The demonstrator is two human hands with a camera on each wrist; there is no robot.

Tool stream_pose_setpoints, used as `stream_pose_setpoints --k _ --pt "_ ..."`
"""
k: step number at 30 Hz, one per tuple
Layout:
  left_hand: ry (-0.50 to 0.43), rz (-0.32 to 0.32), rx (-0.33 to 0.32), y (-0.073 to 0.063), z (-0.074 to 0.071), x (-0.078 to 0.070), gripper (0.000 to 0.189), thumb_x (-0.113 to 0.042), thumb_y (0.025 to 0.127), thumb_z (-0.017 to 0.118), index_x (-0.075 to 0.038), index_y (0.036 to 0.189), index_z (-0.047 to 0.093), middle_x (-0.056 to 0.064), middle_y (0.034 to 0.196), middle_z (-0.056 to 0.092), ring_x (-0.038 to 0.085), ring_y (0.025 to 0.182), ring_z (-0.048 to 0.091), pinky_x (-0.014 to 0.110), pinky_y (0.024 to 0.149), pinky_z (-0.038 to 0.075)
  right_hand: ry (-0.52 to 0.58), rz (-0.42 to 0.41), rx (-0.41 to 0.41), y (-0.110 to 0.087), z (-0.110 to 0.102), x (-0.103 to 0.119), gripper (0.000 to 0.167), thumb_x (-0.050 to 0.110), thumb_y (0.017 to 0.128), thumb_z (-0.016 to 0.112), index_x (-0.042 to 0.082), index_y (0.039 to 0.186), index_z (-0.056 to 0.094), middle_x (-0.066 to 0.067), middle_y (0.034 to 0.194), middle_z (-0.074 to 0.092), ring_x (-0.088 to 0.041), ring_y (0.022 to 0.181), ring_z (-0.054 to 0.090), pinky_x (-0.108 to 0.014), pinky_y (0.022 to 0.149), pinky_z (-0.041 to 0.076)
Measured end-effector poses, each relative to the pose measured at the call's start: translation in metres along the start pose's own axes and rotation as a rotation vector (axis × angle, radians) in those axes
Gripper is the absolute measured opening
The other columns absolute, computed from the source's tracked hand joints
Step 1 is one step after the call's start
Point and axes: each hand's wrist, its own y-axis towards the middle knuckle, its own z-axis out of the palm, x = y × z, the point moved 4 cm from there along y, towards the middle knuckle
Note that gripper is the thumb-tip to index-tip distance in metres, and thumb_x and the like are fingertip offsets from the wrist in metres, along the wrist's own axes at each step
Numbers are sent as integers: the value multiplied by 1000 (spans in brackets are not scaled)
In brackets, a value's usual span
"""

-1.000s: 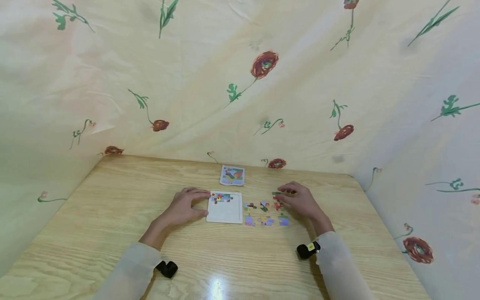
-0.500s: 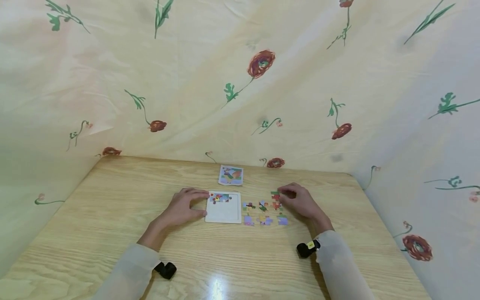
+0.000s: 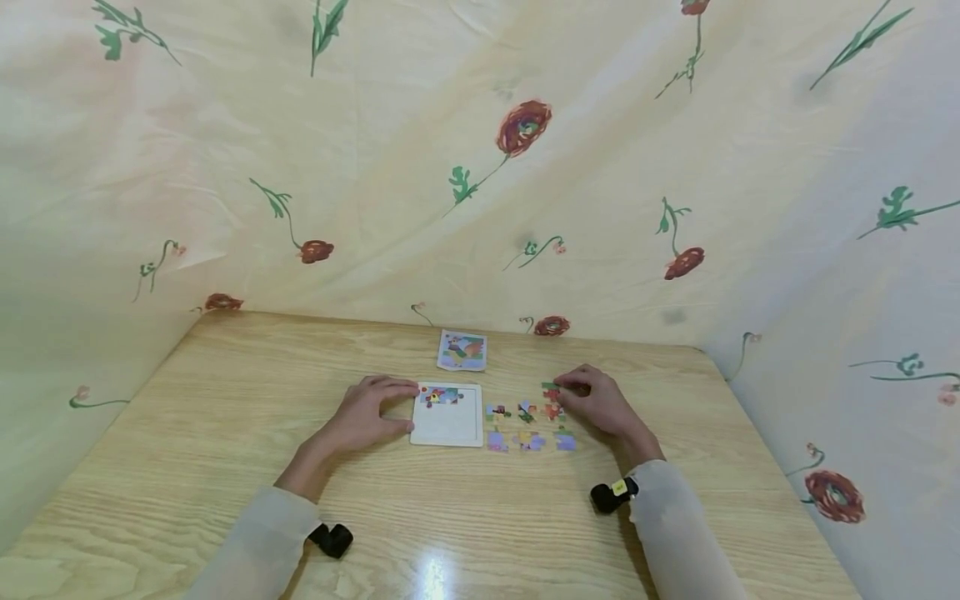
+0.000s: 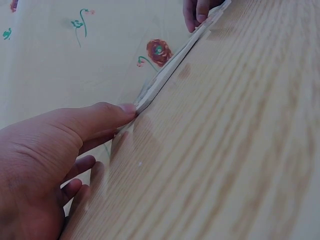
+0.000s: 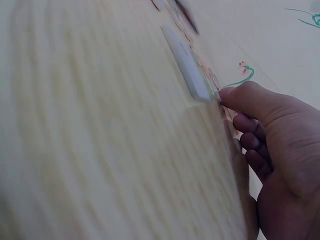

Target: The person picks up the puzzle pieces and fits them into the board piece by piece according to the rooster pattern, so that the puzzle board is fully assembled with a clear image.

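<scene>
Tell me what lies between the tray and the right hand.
Between the tray and the right hand, loose puzzle pieces lie on the table, in the head view.

Red-green puzzle piece (image 3: 551, 391) partly behind the right hand (image 3: 597, 402), both sleeves (image 3: 258, 542) cropped below.

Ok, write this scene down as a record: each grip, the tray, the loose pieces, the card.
left grip: thumb and finger touch left edge of white tray
right grip: seems to pinch red-and-green piece
white tray: joined pieces in far-left corner
loose pieces: on table, right of white tray
picture card: on table beyond white tray
</scene>
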Motion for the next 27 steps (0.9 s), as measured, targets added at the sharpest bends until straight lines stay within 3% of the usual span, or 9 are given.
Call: stream_pose_setpoints --k 8,14,27 --pt "7 1 5 1 1 2 53 -33 90 79 -27 141 65 -4 153 56 37 151 33 71 120 17 57 58 -62 -2 -1 3 26 22 96 74 14 121 76 -8 117 67 -23 107 62 -37 94 51" --pt "3 -2 0 1 0 2 53 -33 90 79 -28 141 65 -5 154 56 36 151 33 71 120 17 63 26 -85 -1 -1 7 27 21 96 75 13 121 76 -7 114 67 -23 105 63 -32 91 53" --pt "4 -1 0 1 1 2 53 -33 90 78 -27 141 65 -4 153 56 36 151 34 71 120 17 101 23 -67 4 10 24 29 23 97 74 10 123 75 -12 119 65 -29 112 64 -44 95 58"
